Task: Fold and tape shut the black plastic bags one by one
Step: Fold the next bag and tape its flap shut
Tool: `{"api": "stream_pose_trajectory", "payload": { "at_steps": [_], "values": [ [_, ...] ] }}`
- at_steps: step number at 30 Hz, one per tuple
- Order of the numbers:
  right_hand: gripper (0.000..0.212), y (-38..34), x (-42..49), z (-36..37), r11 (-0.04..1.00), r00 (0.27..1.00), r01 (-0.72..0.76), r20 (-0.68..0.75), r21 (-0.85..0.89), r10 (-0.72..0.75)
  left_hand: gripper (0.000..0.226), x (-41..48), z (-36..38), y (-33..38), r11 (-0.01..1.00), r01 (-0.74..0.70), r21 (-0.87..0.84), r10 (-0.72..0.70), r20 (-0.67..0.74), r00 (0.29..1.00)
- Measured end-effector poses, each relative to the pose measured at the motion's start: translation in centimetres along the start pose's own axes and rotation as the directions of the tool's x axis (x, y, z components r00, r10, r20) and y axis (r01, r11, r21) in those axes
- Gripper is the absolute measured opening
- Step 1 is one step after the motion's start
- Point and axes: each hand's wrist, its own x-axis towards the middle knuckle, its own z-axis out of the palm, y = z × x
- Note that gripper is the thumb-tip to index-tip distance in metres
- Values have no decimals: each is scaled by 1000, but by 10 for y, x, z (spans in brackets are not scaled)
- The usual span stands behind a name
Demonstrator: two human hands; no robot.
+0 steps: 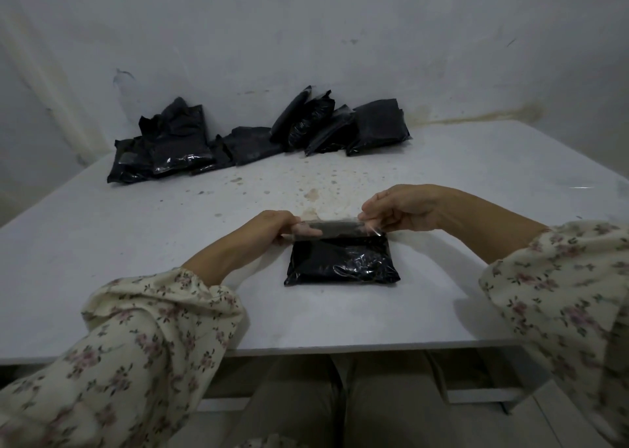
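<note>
- The black plastic bag lies flat on the desk, just on the person's side of both grips, with its far edge right beneath them.
- A strip of clear tape is stretched taut between the grips along that edge (held tight, I judge, so it lands without wrinkles).
- The left grip pinches the strip's left end, and the right grip pinches its right end, both with fingers curled closed.
- More black bags are heaped well beyond both grips.
</note>
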Motion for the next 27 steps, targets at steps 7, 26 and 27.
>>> {"api": "stream_pose_trajectory", "payload": {
  "at_steps": [7,26,27],
  "values": [
    [12,-3,-3,5,988,999,0,-53,-154,-8,31,-3,6,5,1000,-16,26,17,-44,999],
    [14,-8,-6,10,977,997,-49,-61,-210,37,38,2,-4,11,999,44,25,-46,62,997],
    [15,-8,-6,10,977,998,-51,-55,-206,40,40,2,-4,12,999,47,22,-48,71,996]
  ]
}}
